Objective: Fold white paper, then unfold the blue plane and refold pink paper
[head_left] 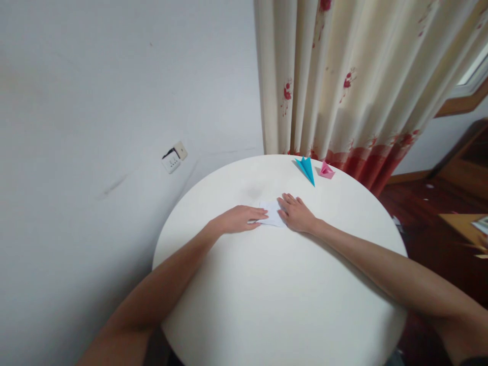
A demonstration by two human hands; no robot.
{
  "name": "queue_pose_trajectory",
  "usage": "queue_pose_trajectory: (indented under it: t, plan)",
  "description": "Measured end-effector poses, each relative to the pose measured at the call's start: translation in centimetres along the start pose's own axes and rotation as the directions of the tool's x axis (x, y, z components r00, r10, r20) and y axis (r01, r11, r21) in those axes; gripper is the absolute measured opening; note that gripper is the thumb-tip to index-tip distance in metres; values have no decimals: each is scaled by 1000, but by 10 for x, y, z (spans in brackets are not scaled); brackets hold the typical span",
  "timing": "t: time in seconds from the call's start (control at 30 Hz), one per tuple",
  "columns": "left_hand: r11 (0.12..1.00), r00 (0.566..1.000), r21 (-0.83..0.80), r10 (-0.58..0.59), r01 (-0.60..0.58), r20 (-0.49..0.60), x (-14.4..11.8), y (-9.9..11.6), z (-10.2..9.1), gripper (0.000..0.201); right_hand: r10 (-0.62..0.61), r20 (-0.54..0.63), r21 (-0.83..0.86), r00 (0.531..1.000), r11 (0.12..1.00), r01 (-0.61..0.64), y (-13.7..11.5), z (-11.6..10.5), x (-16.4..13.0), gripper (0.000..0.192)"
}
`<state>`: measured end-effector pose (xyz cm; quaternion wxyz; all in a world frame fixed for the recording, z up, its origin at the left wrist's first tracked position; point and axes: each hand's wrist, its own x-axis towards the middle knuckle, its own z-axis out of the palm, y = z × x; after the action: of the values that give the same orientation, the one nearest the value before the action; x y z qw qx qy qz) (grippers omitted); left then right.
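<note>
So there's a small piece of white paper [273, 213] lying on a round white table [267, 290], a bit past the middle, right between two bare hands. The left hand [239, 218] comes in from the side with its fingers pretty much straight and close together, laid over the left part of the sheet, thumb a little apart on the near side; a bit of paper shows between them, but I can't tell if it's actually pinched. The right hand [297, 213] is palm down with the fingers loosely spread, fingertips at the paper's right end, not gripping anything that I can see. Further back, near the far rim, there's a blue paper dart [307, 171] with its point toward the person, and a pink folded paper [326, 171] just beside it, not touching. Behind those hangs a cream curtain [324, 101] with red flowers.
</note>
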<state>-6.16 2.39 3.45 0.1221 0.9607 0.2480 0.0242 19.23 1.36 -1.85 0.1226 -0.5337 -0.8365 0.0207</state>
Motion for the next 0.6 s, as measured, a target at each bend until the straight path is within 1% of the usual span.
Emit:
queue_pose_trajectory:
  t: [0.13, 0.27, 0.37, 0.47, 0.6]
  plan:
    - [999, 1000, 36, -23, 23, 3, 3, -2, 4, 46, -14, -24, 52, 1000, 999, 15, 0, -1, 1, 52]
    - [995, 997, 75, -61, 64, -40, 4, -5, 9, 38, 17, -91, 175, 996, 985, -1, 2, 1, 6, 53]
    - [994, 997, 93, -48, 53, -57, 4, -5, 10, 34, 49, -159, 259, 986, 966, -7, 5, 3, 10, 53]
    - [995, 998, 97, -28, 33, -48, 3, -2, 8, 34, 58, -192, 260, 980, 966, -7, 7, 2, 11, 51]
    - [995, 998, 89, -52, 54, -29, 2, 1, 7, 46, 31, -213, 243, 977, 970, 22, 5, -1, 10, 50]
